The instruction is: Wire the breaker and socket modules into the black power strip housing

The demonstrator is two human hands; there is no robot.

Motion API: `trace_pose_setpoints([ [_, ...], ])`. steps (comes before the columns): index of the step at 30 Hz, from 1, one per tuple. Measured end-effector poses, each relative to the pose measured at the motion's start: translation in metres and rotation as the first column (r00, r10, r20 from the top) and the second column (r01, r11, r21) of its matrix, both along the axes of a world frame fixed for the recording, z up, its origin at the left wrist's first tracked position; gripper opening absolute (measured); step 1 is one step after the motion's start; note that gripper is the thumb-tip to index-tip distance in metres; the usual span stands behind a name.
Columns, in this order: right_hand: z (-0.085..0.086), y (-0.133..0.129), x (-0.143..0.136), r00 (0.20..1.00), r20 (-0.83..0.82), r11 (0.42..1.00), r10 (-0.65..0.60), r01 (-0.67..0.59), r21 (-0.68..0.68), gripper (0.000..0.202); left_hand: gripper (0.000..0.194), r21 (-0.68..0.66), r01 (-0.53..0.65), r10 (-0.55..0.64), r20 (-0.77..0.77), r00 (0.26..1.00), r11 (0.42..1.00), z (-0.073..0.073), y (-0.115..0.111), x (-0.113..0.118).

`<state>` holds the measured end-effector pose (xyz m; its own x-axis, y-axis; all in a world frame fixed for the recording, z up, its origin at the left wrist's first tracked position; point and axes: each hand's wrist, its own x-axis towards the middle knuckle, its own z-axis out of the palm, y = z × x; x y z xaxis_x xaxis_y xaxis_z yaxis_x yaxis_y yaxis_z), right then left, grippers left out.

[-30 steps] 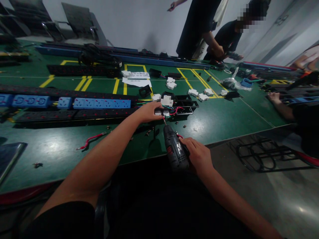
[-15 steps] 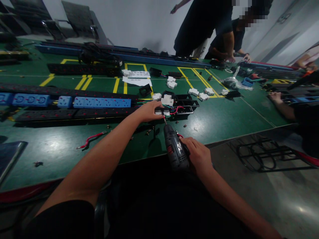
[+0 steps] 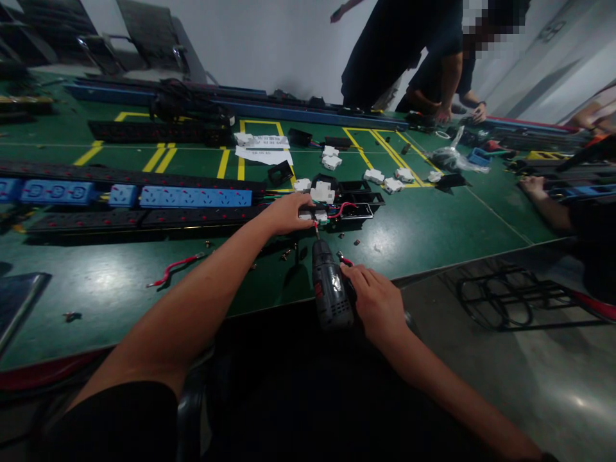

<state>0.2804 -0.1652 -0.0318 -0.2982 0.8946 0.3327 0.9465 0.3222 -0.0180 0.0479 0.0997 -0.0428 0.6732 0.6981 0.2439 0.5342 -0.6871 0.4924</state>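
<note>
My right hand (image 3: 378, 298) is closed round a black-grey cordless drill (image 3: 331, 289), whose bit points away from me. The bit's tip meets the near side of a white circuit breaker (image 3: 306, 217) beside a bit of red. My left hand (image 3: 289, 215) pinches that breaker between thumb and fingers; most of it is hidden. It sits at the right end of a long power strip with blue sockets (image 3: 197, 197) between black socket rows. Red wires (image 3: 345, 206) loop from the breaker toward black end frames (image 3: 359, 212).
Loose white breakers (image 3: 393, 185), a red cable (image 3: 176, 268) and small screws (image 3: 286, 253) lie on the green table (image 3: 462, 231). Paper labels (image 3: 264, 156) and more strips (image 3: 158, 133) are farther back. Other people work at the far side and at the right.
The drill and my right hand have shifted slightly left, and the drill stands straighter. My left hand keeps its place on the breaker.
</note>
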Motion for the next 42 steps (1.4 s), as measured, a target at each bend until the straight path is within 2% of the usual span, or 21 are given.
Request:
trace_pose_setpoints([
  [7, 0.0, 0.002, 0.004, 0.999, -0.021, 1.0, -0.028, 0.028, -0.013, 0.04, 0.036, 0.004, -0.009, 0.009, -0.012, 1.0, 1.0, 0.002, 0.001, -0.002],
  [14, -0.007, 0.003, 0.007, 0.999, -0.043, 1.0, -0.03, 0.03, 0.005, 0.039, 0.038, 0.0, -0.014, 0.014, -0.021, 1.0, 1.0, 0.001, 0.0, -0.001],
  [21, -0.006, 0.004, 0.007, 0.998, -0.05, 1.0, -0.025, 0.025, 0.004, 0.043, 0.038, 0.001, -0.005, 0.005, -0.017, 1.0, 1.0, 0.003, -0.002, -0.001],
  [35, -0.009, 0.004, 0.006, 0.999, -0.028, 0.999, -0.041, 0.042, 0.016, 0.037, 0.044, 0.007, 0.02, -0.02, 0.008, 1.0, 1.0, 0.0, 0.001, -0.001],
  [42, -0.013, 0.006, 0.007, 0.999, -0.019, 0.999, -0.039, 0.04, 0.032, 0.039, 0.039, 0.004, -0.014, 0.015, -0.023, 1.0, 1.0, 0.002, 0.0, -0.001],
])
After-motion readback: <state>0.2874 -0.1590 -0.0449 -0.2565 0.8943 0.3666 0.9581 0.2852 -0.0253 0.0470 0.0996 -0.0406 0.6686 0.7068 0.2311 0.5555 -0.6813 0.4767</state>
